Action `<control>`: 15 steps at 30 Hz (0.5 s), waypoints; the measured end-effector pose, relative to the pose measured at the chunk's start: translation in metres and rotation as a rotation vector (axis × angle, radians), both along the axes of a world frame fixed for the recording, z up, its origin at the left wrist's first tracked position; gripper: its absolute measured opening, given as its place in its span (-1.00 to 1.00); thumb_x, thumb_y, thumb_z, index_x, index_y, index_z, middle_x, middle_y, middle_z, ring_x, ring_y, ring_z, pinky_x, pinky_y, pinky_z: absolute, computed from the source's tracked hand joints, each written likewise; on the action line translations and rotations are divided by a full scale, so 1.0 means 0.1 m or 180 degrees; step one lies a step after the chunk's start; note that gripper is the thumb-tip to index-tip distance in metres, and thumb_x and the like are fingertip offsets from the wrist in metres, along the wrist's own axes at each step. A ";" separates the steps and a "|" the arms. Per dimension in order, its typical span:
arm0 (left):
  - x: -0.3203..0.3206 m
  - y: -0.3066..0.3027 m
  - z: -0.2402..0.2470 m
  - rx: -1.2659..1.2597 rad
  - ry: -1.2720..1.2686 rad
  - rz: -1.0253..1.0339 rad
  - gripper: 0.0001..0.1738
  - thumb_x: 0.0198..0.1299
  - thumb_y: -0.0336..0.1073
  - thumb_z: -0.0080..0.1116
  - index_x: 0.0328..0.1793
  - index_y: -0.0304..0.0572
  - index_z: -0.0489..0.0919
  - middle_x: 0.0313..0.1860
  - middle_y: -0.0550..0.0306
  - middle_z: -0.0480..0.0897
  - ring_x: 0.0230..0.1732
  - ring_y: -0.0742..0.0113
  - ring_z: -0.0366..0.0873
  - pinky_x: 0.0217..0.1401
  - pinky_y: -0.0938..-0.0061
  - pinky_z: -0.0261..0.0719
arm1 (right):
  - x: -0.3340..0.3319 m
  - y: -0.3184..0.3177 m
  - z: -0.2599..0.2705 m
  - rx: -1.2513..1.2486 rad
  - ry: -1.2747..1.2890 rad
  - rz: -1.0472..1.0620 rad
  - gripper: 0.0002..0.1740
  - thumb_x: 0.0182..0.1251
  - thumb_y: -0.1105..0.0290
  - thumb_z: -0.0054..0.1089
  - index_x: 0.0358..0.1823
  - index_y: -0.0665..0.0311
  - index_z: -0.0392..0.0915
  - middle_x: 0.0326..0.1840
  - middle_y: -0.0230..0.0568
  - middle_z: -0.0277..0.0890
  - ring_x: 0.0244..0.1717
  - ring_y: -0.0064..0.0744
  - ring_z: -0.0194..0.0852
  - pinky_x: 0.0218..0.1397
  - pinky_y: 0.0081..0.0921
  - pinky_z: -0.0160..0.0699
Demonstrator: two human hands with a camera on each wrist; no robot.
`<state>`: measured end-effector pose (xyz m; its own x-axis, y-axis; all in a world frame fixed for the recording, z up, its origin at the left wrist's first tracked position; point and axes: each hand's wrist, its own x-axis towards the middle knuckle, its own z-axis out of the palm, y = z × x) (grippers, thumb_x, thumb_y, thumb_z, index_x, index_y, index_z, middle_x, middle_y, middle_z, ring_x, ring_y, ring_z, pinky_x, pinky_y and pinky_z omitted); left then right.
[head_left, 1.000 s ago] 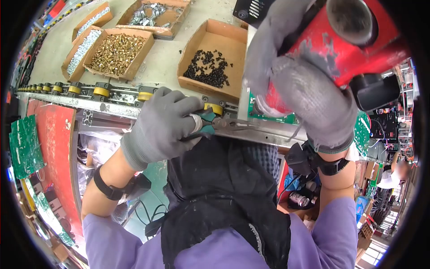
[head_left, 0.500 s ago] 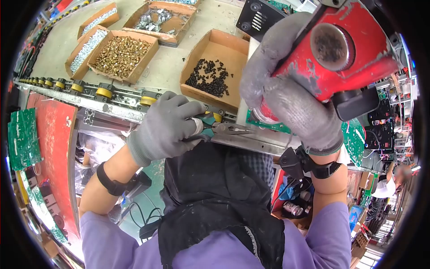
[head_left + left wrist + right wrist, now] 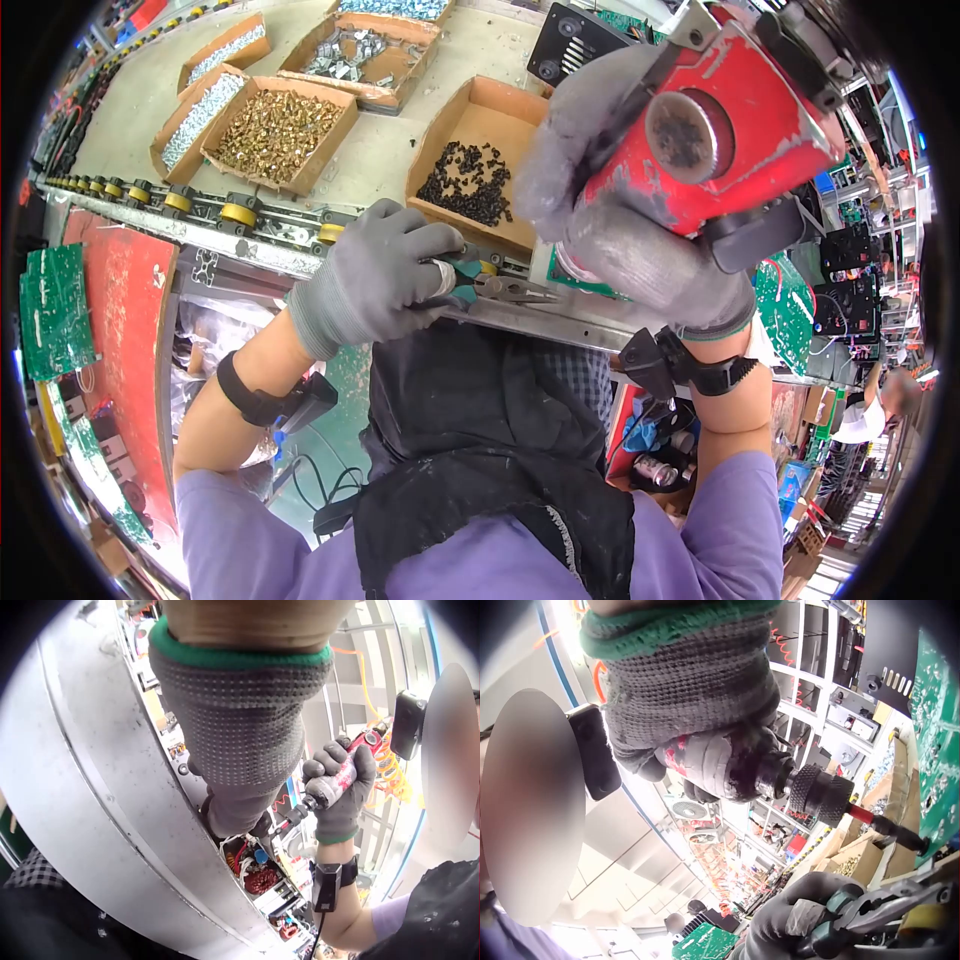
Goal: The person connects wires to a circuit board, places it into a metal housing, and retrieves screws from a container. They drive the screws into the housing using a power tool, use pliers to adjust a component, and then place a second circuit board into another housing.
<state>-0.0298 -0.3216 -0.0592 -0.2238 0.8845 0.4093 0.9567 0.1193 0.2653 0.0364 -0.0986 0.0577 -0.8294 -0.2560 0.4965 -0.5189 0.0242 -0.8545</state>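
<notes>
My gloved left hand [image 3: 375,275] grips teal-handled pliers [image 3: 510,289], their jaws pointing right over the metal rail of the bench edge. The gloved right hand [image 3: 650,265] is wrapped around a red power screwdriver [image 3: 740,140], whose paint is worn. Its round butt end faces up at the head camera. In the right wrist view the dark bit [image 3: 900,832] runs from a knurled chuck [image 3: 821,795] down to the surface of a green circuit board [image 3: 934,750]. The pliers lie just beside that board. Under the right hand, most of the board is hidden in the head view.
Cardboard trays hold black screws [image 3: 468,185], brass-coloured fasteners [image 3: 275,135], metal clips [image 3: 350,55] and silvery screws. A slotted black plate [image 3: 570,45] stands behind the right hand. Yellow rollers [image 3: 238,214] line the bench edge. A red board [image 3: 125,330] leans at left.
The right hand and the screwdriver have shifted left and lower in the head view, and the head view itself has moved slightly. The left hand keeps its grip on the pliers in nearly the same place.
</notes>
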 end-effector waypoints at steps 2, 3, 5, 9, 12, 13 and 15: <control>0.02 0.03 0.03 0.0141 -0.0080 -0.0038 -0.72 -0.32 -0.19 0.48 -0.52 -0.02 0.57 -0.18 0.24 0.60 -0.20 0.17 0.54 -0.12 0.25 0.43 | -0.05 0.02 0.02 -0.0029 0.0027 0.0010 -0.46 0.21 0.24 0.26 0.16 0.31 0.33 -0.43 -0.24 0.43 -0.50 -0.44 0.45 -0.41 -0.51 0.54; 0.02 0.04 0.05 0.0272 -0.0174 -0.0077 -0.67 -0.38 -0.19 0.50 -0.56 -0.06 0.53 -0.22 0.16 0.59 -0.22 0.12 0.54 -0.18 0.21 0.39 | -0.02 0.03 0.02 -0.0053 0.0046 0.0017 -0.45 0.21 0.24 0.26 0.17 0.31 0.33 -0.43 -0.24 0.43 -0.50 -0.44 0.45 -0.41 -0.51 0.54; -0.03 -0.03 0.24 0.0115 -0.0244 -0.0057 -0.71 -0.31 -0.20 0.48 -0.55 -0.07 0.55 -0.16 0.12 0.60 -0.18 0.12 0.56 -0.15 0.19 0.42 | 0.06 0.13 0.06 -0.0130 0.0076 0.0035 -0.44 0.21 0.23 0.27 0.18 0.31 0.33 -0.43 -0.25 0.42 -0.50 -0.44 0.45 -0.42 -0.51 0.54; -0.39 -0.30 0.32 -0.0266 -0.0018 0.1035 -0.76 -0.19 -0.24 0.43 -0.34 -0.08 0.67 -0.17 0.10 0.61 -0.14 0.06 0.57 -0.02 0.18 0.48 | 0.31 0.59 0.20 -0.0653 0.0497 0.0299 -0.35 0.26 0.19 0.25 0.29 0.33 0.26 -0.24 -0.23 0.31 -0.33 -0.42 0.28 -0.19 -0.38 0.47; -0.59 -0.27 0.24 -0.1229 -0.0155 0.2542 -0.76 -0.10 -0.23 0.40 -0.25 -0.05 0.70 -0.15 0.09 0.60 -0.10 0.04 0.57 0.05 0.19 0.50 | 0.60 0.63 0.17 -0.1090 0.0570 -0.0747 -0.35 0.18 0.26 0.27 0.29 0.30 0.29 -0.28 -0.30 0.22 -0.38 -0.47 0.17 -0.17 -0.39 0.24; -0.59 -0.21 0.23 -0.1496 0.0126 0.2688 -0.75 -0.04 -0.20 0.36 -0.21 -0.05 0.70 -0.13 0.06 0.60 -0.07 0.04 0.57 0.08 0.19 0.51 | 0.60 0.66 0.17 -0.1003 0.0609 -0.0421 -0.35 0.18 0.27 0.26 0.29 0.28 0.29 -0.29 -0.31 0.20 -0.38 -0.48 0.15 -0.19 -0.38 0.22; -0.59 -0.01 0.17 -0.1769 0.0423 0.2837 -0.74 0.01 -0.16 0.33 -0.18 -0.05 0.70 -0.10 0.03 0.59 -0.03 0.03 0.56 0.10 0.19 0.52 | 0.66 0.67 0.13 -0.1139 0.0621 -0.0455 -0.35 0.18 0.28 0.26 0.30 0.27 0.29 -0.31 -0.32 0.19 -0.39 -0.49 0.15 -0.21 -0.40 0.21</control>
<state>-0.0890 -0.3223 -0.0419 -0.8674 0.4932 0.0664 0.4809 0.8651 -0.1426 0.1028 -0.0318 0.0709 -0.7258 0.0714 0.6842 -0.6846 -0.1723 -0.7083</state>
